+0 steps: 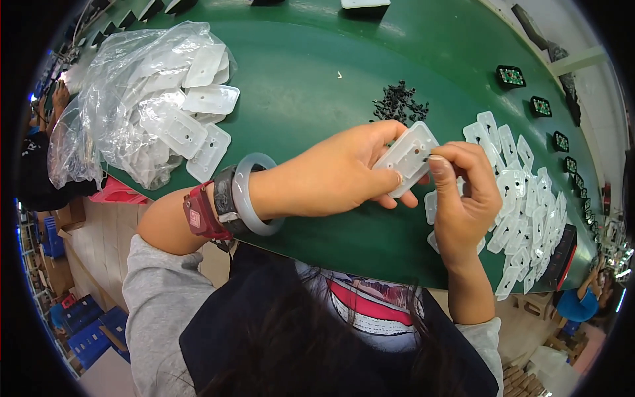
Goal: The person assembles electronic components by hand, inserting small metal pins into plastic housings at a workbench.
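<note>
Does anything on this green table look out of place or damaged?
One oddity: a small pale scrap lies alone on the green tabletop, apart from the heap of small black parts. No clear damage shows on the translucent white plastic cover in the left hand.

I wear grey sleeves (155, 291), a dark navy garment (264, 324) over a printed shirt front (374, 304), plus a pale translucent bangle (243, 198), black band (225, 198) and maroon strap (202, 212) on my left wrist (268, 188).
</note>
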A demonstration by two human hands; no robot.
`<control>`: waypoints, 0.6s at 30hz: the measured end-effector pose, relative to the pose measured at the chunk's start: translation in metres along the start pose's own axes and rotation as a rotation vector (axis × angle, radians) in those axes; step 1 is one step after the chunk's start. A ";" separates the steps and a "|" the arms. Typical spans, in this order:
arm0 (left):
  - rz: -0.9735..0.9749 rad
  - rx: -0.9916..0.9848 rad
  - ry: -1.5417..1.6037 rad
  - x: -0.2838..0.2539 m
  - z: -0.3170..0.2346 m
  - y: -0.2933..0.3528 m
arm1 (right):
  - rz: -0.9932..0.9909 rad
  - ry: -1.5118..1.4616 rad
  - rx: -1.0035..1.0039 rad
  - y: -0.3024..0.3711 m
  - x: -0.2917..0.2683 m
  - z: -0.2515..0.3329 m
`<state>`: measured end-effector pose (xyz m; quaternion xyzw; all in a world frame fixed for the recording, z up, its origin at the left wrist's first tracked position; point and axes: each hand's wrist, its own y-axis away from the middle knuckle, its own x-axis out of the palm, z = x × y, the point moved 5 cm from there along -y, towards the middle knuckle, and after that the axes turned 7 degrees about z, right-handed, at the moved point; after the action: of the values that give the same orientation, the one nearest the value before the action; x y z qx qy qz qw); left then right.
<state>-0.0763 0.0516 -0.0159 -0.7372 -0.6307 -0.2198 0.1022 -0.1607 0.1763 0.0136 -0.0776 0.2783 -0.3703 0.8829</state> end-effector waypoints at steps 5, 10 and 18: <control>-0.042 -0.008 -0.083 0.005 0.005 0.000 | 0.067 0.127 -0.055 0.003 0.007 -0.001; -0.035 -0.026 -0.182 0.007 0.005 0.000 | 0.058 0.151 -0.045 0.003 0.004 -0.002; -0.026 -0.048 -0.186 0.003 0.008 0.000 | 0.117 0.003 0.074 0.003 0.006 -0.012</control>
<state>-0.0748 0.0577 -0.0214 -0.7484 -0.6416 -0.1667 0.0228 -0.1624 0.1751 0.0004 -0.0279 0.2699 -0.3282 0.9048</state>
